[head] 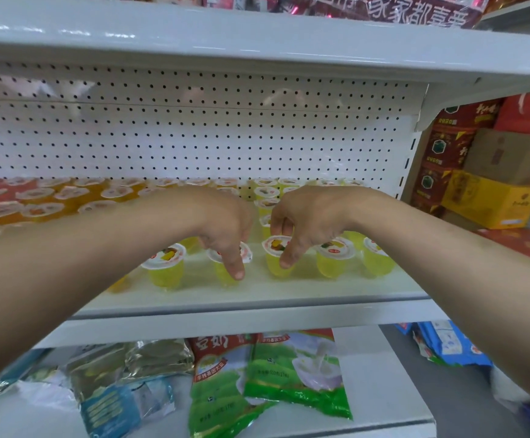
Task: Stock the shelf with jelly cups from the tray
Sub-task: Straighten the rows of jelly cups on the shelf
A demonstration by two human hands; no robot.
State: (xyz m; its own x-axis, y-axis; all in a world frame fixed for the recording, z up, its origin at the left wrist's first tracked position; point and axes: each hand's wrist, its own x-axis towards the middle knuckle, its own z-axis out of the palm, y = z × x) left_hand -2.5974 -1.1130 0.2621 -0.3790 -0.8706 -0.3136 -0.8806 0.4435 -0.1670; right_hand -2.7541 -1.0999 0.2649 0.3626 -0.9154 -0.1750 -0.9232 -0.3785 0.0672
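Yellow jelly cups with white printed lids stand in a front row on the white shelf (pixel 257 298). My left hand (pixel 222 222) reaches down over one cup (pixel 222 275), thumb in front and fingers behind it. My right hand (pixel 314 216) holds the neighbouring cup (pixel 273 267) the same way. Both cups rest on the shelf. Another cup (pixel 164 267) stands to the left, and two more (pixel 333 259) (pixel 375 259) to the right. Further yellow cups (pixel 267 194) line up behind. No tray is in view.
Orange jelly cups (pixel 68 194) fill the back left of the shelf. The pegboard back wall (pixel 194 137) and upper shelf (pixel 257 42) close in above. Green bags (pixel 289 374) lie on the lower shelf. Boxes (pixel 491 197) stand to the right.
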